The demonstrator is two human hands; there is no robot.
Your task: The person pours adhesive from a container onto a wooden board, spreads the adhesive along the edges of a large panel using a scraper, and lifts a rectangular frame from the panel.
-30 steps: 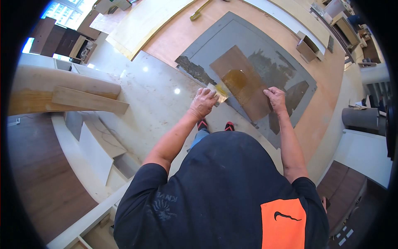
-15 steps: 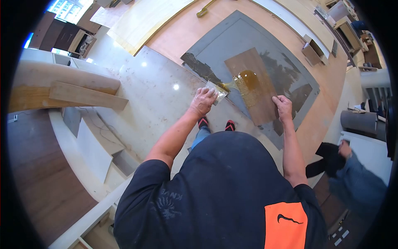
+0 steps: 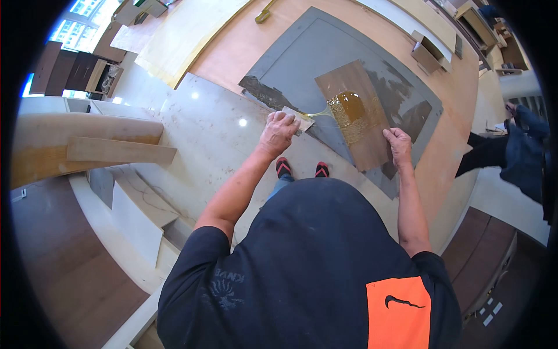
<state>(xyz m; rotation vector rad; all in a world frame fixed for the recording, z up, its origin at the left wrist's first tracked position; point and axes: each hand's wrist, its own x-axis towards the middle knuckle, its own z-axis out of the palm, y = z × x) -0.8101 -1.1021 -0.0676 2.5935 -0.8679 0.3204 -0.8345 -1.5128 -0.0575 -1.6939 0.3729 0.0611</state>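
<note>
Basically, brn board (image 3: pixel 373 138) has glossy amber goo (image 3: pixel 349 109), R hand (image 3: pixel 399 146) pinching edge, L hand (image 3: pixel 277 135) gripping pale pc (image 3: pixel 304 123).

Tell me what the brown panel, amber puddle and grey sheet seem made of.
Brown panel: perhaps wood veneer or laminate, mostly matte, with faint streaks.
Amber puddle: likely glue or resin, glossy, with bright highlights.
Grey sheet: dull and dark-smeared; material unclear.

A pinkish tabletop (image 3: pixel 241 49) carries a large grey sheet (image 3: pixel 302 64) (patched with dark smears), lying askew.
</note>
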